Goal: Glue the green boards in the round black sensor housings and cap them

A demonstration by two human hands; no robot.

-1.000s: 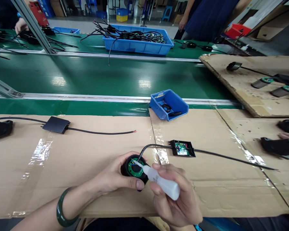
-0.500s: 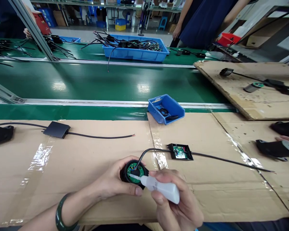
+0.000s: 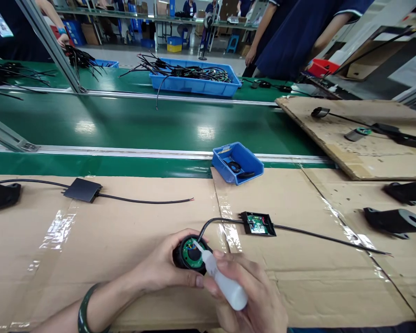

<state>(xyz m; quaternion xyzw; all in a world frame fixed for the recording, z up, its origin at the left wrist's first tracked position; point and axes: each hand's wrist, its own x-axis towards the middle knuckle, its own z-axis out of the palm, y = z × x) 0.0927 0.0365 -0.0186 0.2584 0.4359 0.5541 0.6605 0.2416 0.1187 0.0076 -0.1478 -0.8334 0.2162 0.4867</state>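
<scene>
Two grasps: black housing [image 3: 190, 255] in left hand [image 3: 168, 263], white bottle [image 3: 227, 284] in right hand [image 3: 254, 291].

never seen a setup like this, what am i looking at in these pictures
No machine here: a person works bare-handed, and a camera on their head looks forward and down. The left hand holds a round black housing with a green board inside; the right hand points a white bottle into it. A cable runs from the housing to an open box on the cardboard. Another box lies farther left, and a blue bin sits at the far edge.
</scene>
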